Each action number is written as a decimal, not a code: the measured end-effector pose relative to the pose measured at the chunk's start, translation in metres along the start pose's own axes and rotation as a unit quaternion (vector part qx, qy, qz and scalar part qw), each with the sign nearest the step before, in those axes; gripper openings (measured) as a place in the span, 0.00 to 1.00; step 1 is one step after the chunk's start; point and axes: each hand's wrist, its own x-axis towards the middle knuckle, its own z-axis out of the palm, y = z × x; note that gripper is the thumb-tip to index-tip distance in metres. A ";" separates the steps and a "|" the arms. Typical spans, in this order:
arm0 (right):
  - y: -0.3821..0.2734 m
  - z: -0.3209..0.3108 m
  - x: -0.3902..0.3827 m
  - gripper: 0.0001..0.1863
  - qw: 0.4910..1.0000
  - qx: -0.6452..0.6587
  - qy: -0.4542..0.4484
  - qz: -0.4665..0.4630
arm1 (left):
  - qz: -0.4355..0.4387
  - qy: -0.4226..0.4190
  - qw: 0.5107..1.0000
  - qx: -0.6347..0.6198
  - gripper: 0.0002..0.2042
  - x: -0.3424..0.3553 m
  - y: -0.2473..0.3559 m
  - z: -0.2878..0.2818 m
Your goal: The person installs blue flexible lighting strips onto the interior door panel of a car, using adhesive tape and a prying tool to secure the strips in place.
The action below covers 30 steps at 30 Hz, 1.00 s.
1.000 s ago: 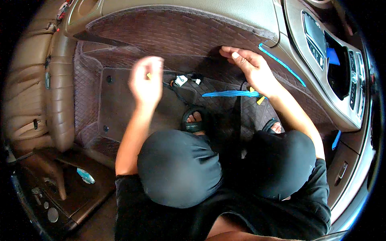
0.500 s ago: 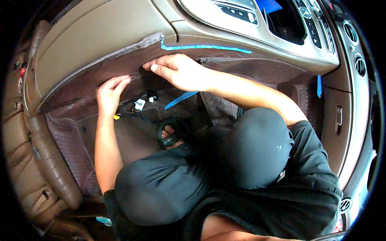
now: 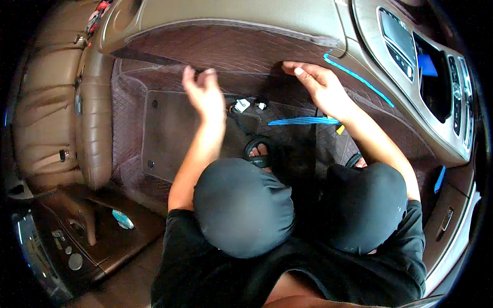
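Reaching right hand (image 3: 319, 86); button markings (image 3: 400, 60) illegible.

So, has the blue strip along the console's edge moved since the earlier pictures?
No: the blue strip still lies along the same lower edge of the console; only the camera's view has shifted.

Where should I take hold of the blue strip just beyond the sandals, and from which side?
I'd probably grip the blue strip near its tapered left end, from above and the left, with the left hand. It lies narrow and crosswise; that end looks uncovered, while the right forearm meets its other end in view.
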 end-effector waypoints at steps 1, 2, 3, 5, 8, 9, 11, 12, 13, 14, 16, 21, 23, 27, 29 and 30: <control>-0.001 0.000 0.001 0.21 1.000 0.001 -0.003 0.002 | -0.007 -0.035 0.998 -0.059 0.40 -0.016 0.025 0.019; -0.005 0.002 0.002 0.21 1.000 0.004 -0.009 0.000 | 0.001 -0.060 0.998 -0.037 0.44 -0.018 0.043 0.032; -0.007 0.005 0.002 0.21 1.000 0.013 -0.012 0.003 | -0.001 -0.036 0.995 -0.097 0.47 -0.010 0.045 0.042; -0.008 0.007 0.003 0.21 0.999 0.029 -0.016 0.010 | 0.011 -0.026 0.990 -0.136 0.49 0.000 0.041 0.049; -0.003 0.002 0.003 0.21 0.999 0.041 -0.017 0.014 | -0.005 -0.013 0.996 -0.083 0.43 -0.008 0.047 0.050; -0.004 0.002 0.003 0.21 0.999 0.039 -0.016 0.011 | -0.002 -0.019 0.999 -0.048 0.39 -0.009 0.046 0.040; -0.004 0.002 0.004 0.21 0.999 0.046 -0.021 0.015 | 0.006 -0.029 0.999 0.023 0.31 -0.008 0.042 0.021; -0.003 0.003 0.002 0.21 0.998 0.057 -0.021 0.023 | 0.033 -0.017 0.998 0.043 0.17 -0.019 0.056 0.020; -0.003 0.003 0.001 0.21 0.997 0.067 -0.019 0.031 | 0.044 -0.081 0.995 -0.049 0.08 -0.022 0.056 0.026; -0.004 0.000 0.001 0.21 0.998 0.055 -0.017 0.028 | 0.020 -0.176 0.982 -0.062 0.07 -0.013 0.056 0.037; -0.005 0.002 0.002 0.21 0.998 0.054 -0.014 0.024 | 0.031 -0.281 0.959 -0.021 0.10 0.005 0.063 0.039; -0.011 0.000 0.002 0.22 0.998 0.034 -0.038 0.023 | -0.014 -0.373 0.927 -0.040 0.13 0.031 0.062 0.020; -0.004 -0.005 0.000 0.23 0.997 0.053 -0.056 0.019 | 0.045 -0.320 0.945 0.041 0.10 0.018 0.069 0.017; -0.012 -0.004 -0.009 0.25 0.996 -0.008 -0.088 -0.012 | 0.370 -0.076 0.916 0.133 0.09 0.019 0.091 -0.007; -0.010 -0.006 -0.010 0.27 0.994 0.009 -0.112 -0.001 | 0.446 -0.021 0.885 0.131 0.19 0.027 0.118 -0.015; -0.008 -0.006 -0.009 0.27 0.993 0.018 -0.115 0.004 | 0.439 -0.043 0.885 0.150 0.20 0.030 0.138 -0.015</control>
